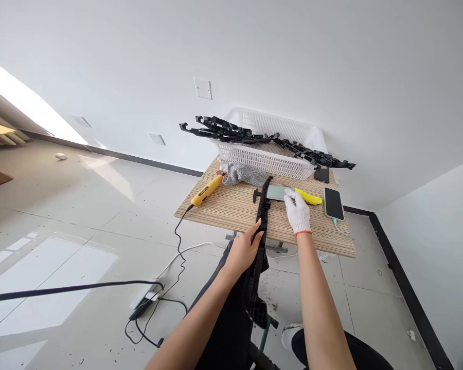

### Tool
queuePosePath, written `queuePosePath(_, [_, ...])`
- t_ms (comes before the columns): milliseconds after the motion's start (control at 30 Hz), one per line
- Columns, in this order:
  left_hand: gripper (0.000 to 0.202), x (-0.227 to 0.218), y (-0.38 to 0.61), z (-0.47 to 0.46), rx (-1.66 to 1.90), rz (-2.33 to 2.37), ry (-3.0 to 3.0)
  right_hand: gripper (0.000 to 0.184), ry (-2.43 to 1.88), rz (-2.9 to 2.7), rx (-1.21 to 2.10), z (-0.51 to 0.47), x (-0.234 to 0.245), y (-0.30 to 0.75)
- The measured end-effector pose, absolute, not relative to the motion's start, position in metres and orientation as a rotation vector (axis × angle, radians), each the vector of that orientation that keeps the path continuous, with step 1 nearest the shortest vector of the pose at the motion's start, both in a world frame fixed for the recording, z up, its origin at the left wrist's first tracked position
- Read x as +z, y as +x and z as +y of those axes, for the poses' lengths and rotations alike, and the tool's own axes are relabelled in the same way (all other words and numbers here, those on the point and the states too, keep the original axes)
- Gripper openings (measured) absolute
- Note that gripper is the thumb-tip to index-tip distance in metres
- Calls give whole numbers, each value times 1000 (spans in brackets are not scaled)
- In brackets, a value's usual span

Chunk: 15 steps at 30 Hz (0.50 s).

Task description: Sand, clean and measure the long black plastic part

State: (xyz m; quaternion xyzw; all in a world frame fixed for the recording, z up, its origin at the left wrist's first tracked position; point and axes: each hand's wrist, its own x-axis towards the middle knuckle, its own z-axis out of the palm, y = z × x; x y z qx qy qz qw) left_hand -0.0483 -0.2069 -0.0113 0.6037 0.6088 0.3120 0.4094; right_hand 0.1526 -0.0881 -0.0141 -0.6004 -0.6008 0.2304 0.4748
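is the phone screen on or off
Off: the phone lies face up on the table, screen dark all over, cable plugged in.

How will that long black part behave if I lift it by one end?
Probably stiff: the black part spans from table to lap without visible sag. Likely light: it looks like thin plastic, gripped by the left hand. Being long and flat, it should not roll, but may swing.

A small striped wooden table [224, 213] is set against plain white walls [293, 51]; the glossy pale tiled floor [61, 216] is lit by daylight.
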Motion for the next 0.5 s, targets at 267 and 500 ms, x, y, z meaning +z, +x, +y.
queuePosePath(267, [54, -11, -49, -205, 803, 1542, 1515, 34, -1334, -1196, 941, -91, -7, 146])
queuePosePath(500, [61, -10, -46, -205, 781, 1583, 1519, 29, -1323, -1296, 927, -95, -7, 142])
